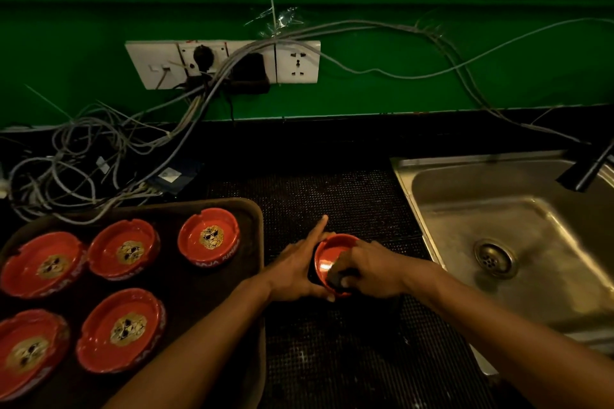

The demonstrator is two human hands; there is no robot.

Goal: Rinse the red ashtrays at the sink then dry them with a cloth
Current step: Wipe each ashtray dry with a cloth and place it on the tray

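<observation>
Grip, left hand (295,267): the held ashtray (329,259) is cupped at its left wall, thumb at the near rim, forefinger stretched out straight and far.
Grip, right hand (375,271): fingers are curled round a dark cloth (334,279), pressed into the bowl's near-right side.
Key relation: the ashtray is tilted toward the wearer, between both hands; the cloth hand is judged nearer the sink.
Surface: a black studded mat (349,196) lies under the hands.
Left: five ashtrays (208,241) are set on a brown tray (252,209).
Right: the steel sink (432,209) stands near, its drain (495,257) bare.
Far: cables (99,149) and sockets (222,63) are seen on a green wall.
</observation>
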